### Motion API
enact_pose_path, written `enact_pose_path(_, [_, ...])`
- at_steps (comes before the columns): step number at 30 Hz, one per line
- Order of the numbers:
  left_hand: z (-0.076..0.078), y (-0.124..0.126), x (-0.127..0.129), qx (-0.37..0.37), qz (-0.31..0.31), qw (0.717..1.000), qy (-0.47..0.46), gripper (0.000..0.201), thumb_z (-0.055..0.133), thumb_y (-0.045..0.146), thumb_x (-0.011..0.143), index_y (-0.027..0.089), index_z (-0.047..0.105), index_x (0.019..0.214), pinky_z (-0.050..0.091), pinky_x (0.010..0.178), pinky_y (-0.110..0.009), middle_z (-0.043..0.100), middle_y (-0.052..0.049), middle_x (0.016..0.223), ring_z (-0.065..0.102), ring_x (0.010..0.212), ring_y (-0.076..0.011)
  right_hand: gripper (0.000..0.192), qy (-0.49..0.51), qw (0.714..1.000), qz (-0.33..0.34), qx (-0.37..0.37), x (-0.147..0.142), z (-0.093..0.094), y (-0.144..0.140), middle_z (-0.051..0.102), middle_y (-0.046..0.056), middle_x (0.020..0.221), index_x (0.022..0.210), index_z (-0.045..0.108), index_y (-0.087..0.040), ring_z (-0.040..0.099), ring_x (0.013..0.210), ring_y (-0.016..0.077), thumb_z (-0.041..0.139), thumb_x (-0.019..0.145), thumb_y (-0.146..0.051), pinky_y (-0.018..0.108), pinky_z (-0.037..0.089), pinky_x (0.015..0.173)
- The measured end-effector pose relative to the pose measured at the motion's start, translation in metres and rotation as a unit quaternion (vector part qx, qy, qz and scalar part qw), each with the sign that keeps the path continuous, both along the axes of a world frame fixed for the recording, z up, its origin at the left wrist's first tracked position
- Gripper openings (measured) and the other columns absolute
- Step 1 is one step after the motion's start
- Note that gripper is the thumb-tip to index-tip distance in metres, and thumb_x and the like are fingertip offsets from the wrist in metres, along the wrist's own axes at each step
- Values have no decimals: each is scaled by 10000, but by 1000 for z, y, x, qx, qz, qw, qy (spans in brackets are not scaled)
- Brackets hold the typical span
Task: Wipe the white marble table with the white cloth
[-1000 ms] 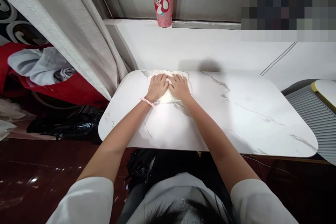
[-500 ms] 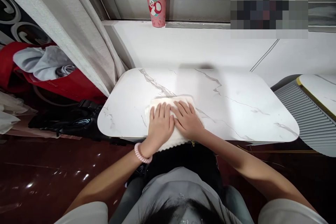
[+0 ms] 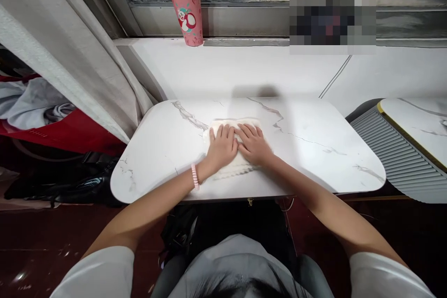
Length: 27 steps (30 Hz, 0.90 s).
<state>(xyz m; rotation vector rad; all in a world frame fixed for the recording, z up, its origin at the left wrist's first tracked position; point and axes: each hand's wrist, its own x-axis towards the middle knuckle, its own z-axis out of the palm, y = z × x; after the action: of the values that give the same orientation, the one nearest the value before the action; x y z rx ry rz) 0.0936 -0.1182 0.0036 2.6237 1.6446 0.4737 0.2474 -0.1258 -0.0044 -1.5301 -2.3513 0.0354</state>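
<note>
A cream-white cloth (image 3: 240, 167) with a scalloped edge lies folded flat on the white marble-patterned tabletop (image 3: 314, 158). My left hand (image 3: 222, 148), with a pink coil band at the wrist, rests palm down on the cloth, its fingers stretched toward the window. Beside it, my right hand (image 3: 254, 143) presses flat on the same cloth with fingers extended. The two hands nearly touch at the thumbs. Most of the cloth's middle is hidden under them.
A pink paper cup (image 3: 190, 16) with a red straw stands on the windowsill behind the table. To the left hang a pale curtain (image 3: 87, 51) and a red bag (image 3: 63, 132) with grey fabric inside. A ribbed-sided table (image 3: 401, 144) stands at right.
Both hands and the cloth have slid forward, away from the table's near edge, so the whole cloth now lies on the tabletop. The camera view has also shifted slightly.
</note>
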Motion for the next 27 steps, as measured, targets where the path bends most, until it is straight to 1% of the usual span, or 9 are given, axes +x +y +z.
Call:
enact_pose_path(4, [2,61,0,6,4,1000,-14,428,302,237,967,109,488,1330,216,1164,-586,493,-169,1442,383,1382,-306,500,14,1000,-20,-5,-6,2,59,428,103,1523,1424,470,-177,336,1396,277,349,948,-273,504,202,1162])
enact_pose_path(7, [3,100,3,13,-5,1000,-21,407,318,234,960,137,505,1308,208,1171,-550,511,-156,1424,411,1356,-277,498,24,999,-33,-3,-5,2,96,433,105,1519,1420,473,-180,334,1395,278,347,947,-271,511,194,1162])
enact_pose_path(10, [4,129,9,8,-4,999,-32,402,340,238,950,166,513,1305,215,1175,-514,527,-138,1410,424,1344,-256,493,39,998,-45,-4,1,1,122,439,105,1516,1410,482,-191,346,1387,275,332,947,-270,519,195,1158])
enact_pose_path(13, [3,145,22,9,6,999,-44,409,353,243,946,173,515,1315,209,1183,-488,531,-123,1411,424,1344,-246,494,45,998,-53,-6,12,0,135,434,92,1522,1410,484,-205,348,1390,270,328,947,-275,514,198,1159])
enact_pose_path(16, [0,150,38,17,12,998,-54,410,354,241,949,165,522,1316,196,1190,-474,535,-120,1409,435,1334,-244,501,45,997,-66,-11,26,0,140,430,78,1525,1417,481,-212,344,1397,256,329,945,-278,491,199,1164])
enact_pose_path(20, [-2,143,55,29,0,998,-58,404,347,242,959,159,533,1309,212,1187,-469,544,-119,1403,448,1325,-240,508,34,994,-98,-21,40,0,132,421,61,1532,1429,466,-227,335,1410,241,303,951,-275,477,210,1165])
enact_pose_path(23, [0,127,62,30,-6,998,-53,411,344,245,966,150,529,1321,221,1189,-462,535,-117,1420,429,1350,-240,507,22,994,-108,-12,47,-2,114,424,69,1530,1432,464,-224,341,1411,248,290,958,-275,492,214,1162])
enact_pose_path(27, [-1,89,69,35,-12,999,-39,423,331,255,975,149,524,1336,226,1192,-464,521,-112,1444,415,1371,-244,508,-3,994,-109,-7,55,-3,76,411,94,1538,1446,449,-204,332,1418,270,268,978,-289,519,225,1152])
